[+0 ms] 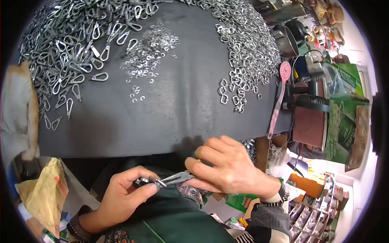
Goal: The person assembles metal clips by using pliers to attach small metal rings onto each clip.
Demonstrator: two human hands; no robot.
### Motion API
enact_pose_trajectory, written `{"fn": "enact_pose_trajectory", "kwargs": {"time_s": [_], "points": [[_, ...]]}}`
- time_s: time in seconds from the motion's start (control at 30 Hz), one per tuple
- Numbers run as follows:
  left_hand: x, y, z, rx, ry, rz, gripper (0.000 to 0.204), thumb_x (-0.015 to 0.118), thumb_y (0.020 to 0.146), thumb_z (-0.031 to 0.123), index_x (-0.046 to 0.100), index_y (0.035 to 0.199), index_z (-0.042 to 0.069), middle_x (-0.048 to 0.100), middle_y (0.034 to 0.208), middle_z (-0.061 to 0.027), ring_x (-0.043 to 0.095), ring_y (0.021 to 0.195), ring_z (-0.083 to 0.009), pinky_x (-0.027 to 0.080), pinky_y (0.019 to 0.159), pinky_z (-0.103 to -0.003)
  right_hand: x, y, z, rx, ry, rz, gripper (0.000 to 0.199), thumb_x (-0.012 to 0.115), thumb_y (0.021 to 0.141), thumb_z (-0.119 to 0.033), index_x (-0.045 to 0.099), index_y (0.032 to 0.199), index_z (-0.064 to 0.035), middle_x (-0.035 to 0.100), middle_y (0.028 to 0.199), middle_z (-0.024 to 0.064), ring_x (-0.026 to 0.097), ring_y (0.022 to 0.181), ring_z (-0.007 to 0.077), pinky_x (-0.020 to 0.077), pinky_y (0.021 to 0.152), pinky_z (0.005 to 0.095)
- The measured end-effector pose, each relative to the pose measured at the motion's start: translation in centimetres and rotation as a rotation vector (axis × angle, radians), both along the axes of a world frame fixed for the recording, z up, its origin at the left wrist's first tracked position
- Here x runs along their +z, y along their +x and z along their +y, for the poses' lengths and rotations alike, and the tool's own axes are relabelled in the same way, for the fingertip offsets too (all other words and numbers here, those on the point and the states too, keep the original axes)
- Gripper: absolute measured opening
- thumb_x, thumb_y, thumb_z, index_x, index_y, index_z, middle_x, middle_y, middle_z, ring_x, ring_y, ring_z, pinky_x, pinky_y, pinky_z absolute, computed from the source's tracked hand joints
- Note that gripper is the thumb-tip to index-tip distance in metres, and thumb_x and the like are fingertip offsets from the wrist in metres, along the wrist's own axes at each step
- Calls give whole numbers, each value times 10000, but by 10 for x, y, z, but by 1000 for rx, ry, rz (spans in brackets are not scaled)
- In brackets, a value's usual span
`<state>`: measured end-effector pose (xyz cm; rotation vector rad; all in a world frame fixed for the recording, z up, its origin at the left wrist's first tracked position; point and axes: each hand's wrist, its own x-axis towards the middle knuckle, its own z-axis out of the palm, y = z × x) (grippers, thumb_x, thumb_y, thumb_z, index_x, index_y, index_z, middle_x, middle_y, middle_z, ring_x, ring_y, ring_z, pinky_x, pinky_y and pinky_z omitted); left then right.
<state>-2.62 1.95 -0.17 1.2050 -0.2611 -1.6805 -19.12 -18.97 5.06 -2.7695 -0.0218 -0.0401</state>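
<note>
Two bare hands meet over the lap — the left hand [129,189] pinching a small silver metal clip [144,181], the right hand [225,167] closed around slim steel pliers [175,178] whose tips grip it.

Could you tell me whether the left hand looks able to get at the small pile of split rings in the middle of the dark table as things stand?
Probably yes, once it lets go. The left hand is pinching a small metal piece against the pliers held by the right hand. The table lies bare between it and the split rings.
</note>
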Motion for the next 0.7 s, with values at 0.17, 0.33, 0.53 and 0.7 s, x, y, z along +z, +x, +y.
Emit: {"fn": "enact_pose_trajectory", "kwargs": {"time_s": [0.17, 0.33, 0.53, 0.7], "points": [[-60, -7, 14, 234, 117, 85, 254, 395, 1042, 100, 508, 1240, -13, 655, 998, -105, 456, 623, -58, 371, 539, -205, -32, -15, -27, -500, -100, -113, 310, 800, 705, -165, 649, 950, -50, 585, 777, 99, 599, 740, 304, 466, 649, 419], [-89, -4, 20, 181, 127, -80, 246, 503, 1014, 113, 586, 1209, -13, 683, 990, -90, 514, 664, -68, 408, 590, -187, -58, -7, -49, -794, -332, -187, 220, 777, 716, -131, 612, 835, -48, 604, 756, 115, 620, 722, 318, 489, 631, 427], [-3, 14, -12, -91, -77, -102, 294, 619, 951, 56, 600, 1236, -10, 677, 1012, -90, 635, 789, -124, 497, 673, -203, -38, -3, -51, -904, -204, -42, 127, 700, 740, -44, 631, 843, -13, 636, 766, 151, 637, 700, 345, 490, 634, 416], [7, 13, -34, 283, -103, 226, 187, 574, 979, 53, 548, 1151, -17, 666, 1007, -153, 731, 801, -276, 630, 654, -355, -22, 18, -4, -701, 934, 6, 77, 689, 877, -48, 639, 918, -4, 640, 818, 42, 584, 757, 101, 460, 682, 268]]}}
